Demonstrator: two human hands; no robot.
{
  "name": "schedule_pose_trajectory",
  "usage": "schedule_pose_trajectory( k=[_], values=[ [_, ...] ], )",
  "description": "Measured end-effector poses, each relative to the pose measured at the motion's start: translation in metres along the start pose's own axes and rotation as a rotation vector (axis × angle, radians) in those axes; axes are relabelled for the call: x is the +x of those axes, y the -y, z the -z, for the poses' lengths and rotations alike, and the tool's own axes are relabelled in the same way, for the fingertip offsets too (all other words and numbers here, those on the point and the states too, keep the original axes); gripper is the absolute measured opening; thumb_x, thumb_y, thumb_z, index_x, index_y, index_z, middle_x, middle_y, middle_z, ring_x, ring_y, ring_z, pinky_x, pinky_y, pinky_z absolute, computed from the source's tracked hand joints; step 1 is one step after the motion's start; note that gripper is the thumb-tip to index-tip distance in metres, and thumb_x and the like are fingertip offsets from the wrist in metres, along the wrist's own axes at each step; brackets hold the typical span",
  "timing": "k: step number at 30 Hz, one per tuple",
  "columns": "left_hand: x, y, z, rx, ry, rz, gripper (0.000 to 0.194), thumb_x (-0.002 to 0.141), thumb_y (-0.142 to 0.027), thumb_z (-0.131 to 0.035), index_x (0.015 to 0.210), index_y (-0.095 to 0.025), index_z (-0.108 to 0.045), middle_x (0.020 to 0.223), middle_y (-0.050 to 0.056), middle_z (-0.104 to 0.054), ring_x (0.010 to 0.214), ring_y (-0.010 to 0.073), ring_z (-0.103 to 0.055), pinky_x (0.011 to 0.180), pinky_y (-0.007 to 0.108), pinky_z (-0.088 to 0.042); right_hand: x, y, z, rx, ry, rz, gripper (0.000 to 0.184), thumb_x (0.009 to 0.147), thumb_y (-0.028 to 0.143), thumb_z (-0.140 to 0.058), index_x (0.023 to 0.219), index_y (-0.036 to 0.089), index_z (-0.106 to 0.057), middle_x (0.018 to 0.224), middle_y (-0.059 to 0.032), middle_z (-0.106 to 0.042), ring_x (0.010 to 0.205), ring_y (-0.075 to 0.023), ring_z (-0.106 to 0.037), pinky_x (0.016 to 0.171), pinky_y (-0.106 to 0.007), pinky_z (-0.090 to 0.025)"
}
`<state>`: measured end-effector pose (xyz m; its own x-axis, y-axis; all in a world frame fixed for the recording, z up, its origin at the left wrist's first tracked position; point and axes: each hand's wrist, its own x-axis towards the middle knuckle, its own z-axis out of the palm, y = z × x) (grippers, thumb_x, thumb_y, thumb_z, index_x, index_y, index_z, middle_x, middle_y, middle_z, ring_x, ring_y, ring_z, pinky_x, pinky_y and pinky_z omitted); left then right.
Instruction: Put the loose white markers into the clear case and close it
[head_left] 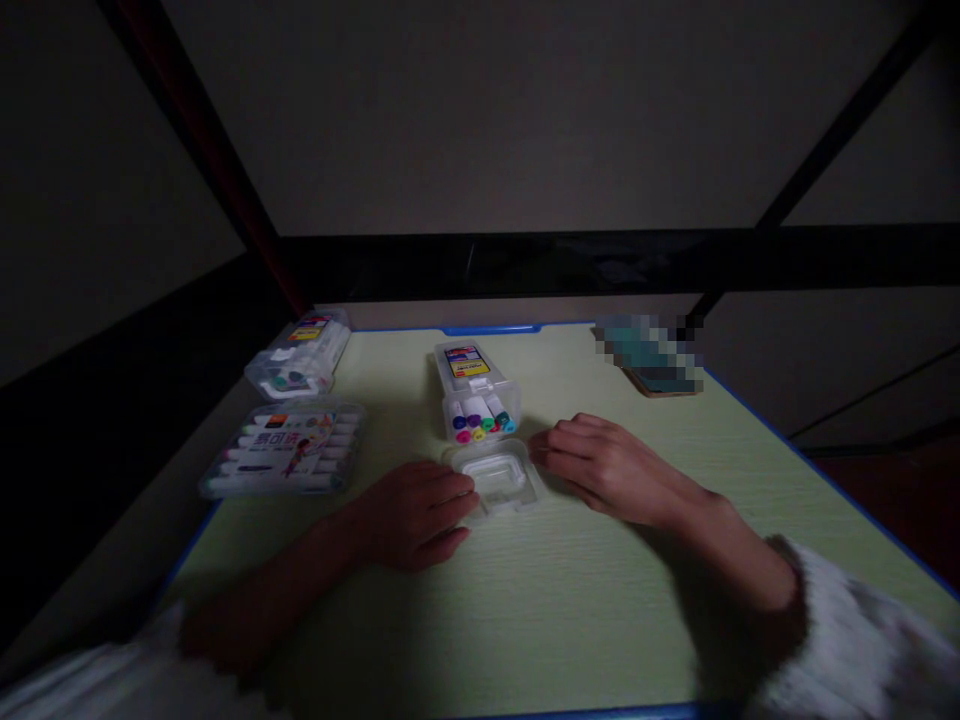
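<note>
A clear plastic lid lies with its hollow side up at the front of a clear marker case. Capped markers in several colours show their ends at the case's near end. My left hand is open, its fingertips touching the lid's left edge and the thumb apart below. At the lid's right edge, my right hand has its fingers curled together, gripping the upper right corner; its thumb is mostly hidden. Whether the lid is joined to the case, I cannot tell.
Two more clear marker cases, an upright-ended one and a flat one, lie at the table's left. A blurred, greenish flat object is at the back right. The pale green table has a blue rim; a wall stands behind it.
</note>
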<state>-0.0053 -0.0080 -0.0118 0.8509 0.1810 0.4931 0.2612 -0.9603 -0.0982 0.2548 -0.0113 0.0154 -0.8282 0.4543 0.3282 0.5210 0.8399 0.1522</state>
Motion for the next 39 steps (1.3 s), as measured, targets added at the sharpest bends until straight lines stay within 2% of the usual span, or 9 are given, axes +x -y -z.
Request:
schedule_pose_trajectory(
  k=[7, 13, 17, 25, 30, 39],
  values=[
    [0.003, -0.001, 0.000, -0.002, 0.005, -0.011, 0.020, 0.086, -0.022, -0.036, 0.093, -0.013, -0.053, 0.084, 0.009, -0.064, 0.071, 0.0159, -0.058, 0.068, 0.028, -0.048, 0.001, 0.003, -0.005, 0.034, 0.082, 0.014, 0.019, 0.083, 0.012, -0.045, 0.094, 0.016, -0.060, 0.094, -0.0058, -0.062, 0.080, -0.0171, -0.055, 0.070, -0.032, -0.041],
    [0.003, -0.001, 0.000, 0.013, -0.002, -0.009, 0.018, 0.087, -0.020, -0.038, 0.090, -0.013, -0.054, 0.084, 0.008, -0.064, 0.071, 0.0154, -0.058, 0.068, 0.027, -0.048, 0.004, 0.005, -0.008, 0.050, 0.137, 0.005, 0.018, 0.081, 0.011, -0.048, 0.095, 0.016, -0.060, 0.096, -0.0047, -0.062, 0.081, -0.0174, -0.056, 0.071, -0.033, -0.043],
    [0.001, -0.001, -0.002, 0.009, 0.043, 0.014, 0.015, 0.086, -0.021, -0.041, 0.086, -0.015, -0.055, 0.084, 0.007, -0.064, 0.072, 0.0143, -0.058, 0.070, 0.027, -0.047, 0.005, 0.006, -0.009, 0.042, 0.172, 0.005, 0.018, 0.081, 0.011, -0.048, 0.095, 0.016, -0.059, 0.093, -0.0043, -0.062, 0.081, -0.0175, -0.056, 0.071, -0.033, -0.044],
    [0.000, -0.001, -0.004, 0.010, 0.018, 0.013, 0.013, 0.085, -0.019, -0.043, 0.079, -0.015, -0.054, 0.085, 0.007, -0.063, 0.074, 0.0144, -0.058, 0.071, 0.027, -0.046, 0.005, 0.008, -0.010, 0.060, 0.178, -0.018, 0.017, 0.083, 0.011, -0.045, 0.093, 0.015, -0.059, 0.088, -0.0045, -0.061, 0.078, -0.0159, -0.057, 0.070, -0.031, -0.046],
    [0.001, -0.001, -0.005, 0.007, -0.002, 0.005, 0.014, 0.085, -0.019, -0.042, 0.078, -0.014, -0.052, 0.084, 0.007, -0.063, 0.073, 0.0147, -0.057, 0.069, 0.027, -0.046, 0.005, 0.007, -0.012, 0.108, 0.184, -0.046, 0.019, 0.081, 0.009, -0.045, 0.093, 0.014, -0.059, 0.092, -0.0065, -0.061, 0.079, -0.0158, -0.057, 0.074, -0.031, -0.047],
    [-0.001, -0.001, -0.005, 0.027, 0.041, 0.014, 0.010, 0.084, -0.021, -0.046, 0.078, -0.015, -0.053, 0.082, 0.006, -0.062, 0.072, 0.0139, -0.056, 0.070, 0.026, -0.046, 0.008, 0.008, -0.007, 0.194, 0.227, -0.078, 0.021, 0.079, 0.005, -0.044, 0.093, 0.013, -0.058, 0.094, -0.0075, -0.059, 0.083, -0.0169, -0.057, 0.075, -0.031, -0.049]
  ],
)
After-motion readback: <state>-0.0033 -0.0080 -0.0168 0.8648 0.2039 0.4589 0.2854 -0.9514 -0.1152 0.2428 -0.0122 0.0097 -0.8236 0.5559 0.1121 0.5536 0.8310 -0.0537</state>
